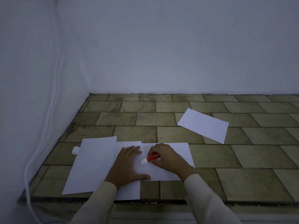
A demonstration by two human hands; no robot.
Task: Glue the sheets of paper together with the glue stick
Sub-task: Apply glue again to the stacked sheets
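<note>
Three white paper sheets overlap on the tiled surface in front of me: a left sheet (92, 165), a middle sheet (129, 190) and a right sheet (174, 157). My left hand (127, 167) lies flat, fingers spread, pressing on the middle sheet. My right hand (168, 157) grips a red glue stick (151, 157), whose white tip (143, 161) points left and touches the paper just right of my left hand. The white cap (75, 150) lies by the left sheet's far left corner. A fourth sheet (203, 125) lies apart, farther back on the right.
The brown tiled surface (242, 159) ends at a front edge near my sleeves. White walls close it off at the back and left. A white cable (53, 101) hangs down the left wall.
</note>
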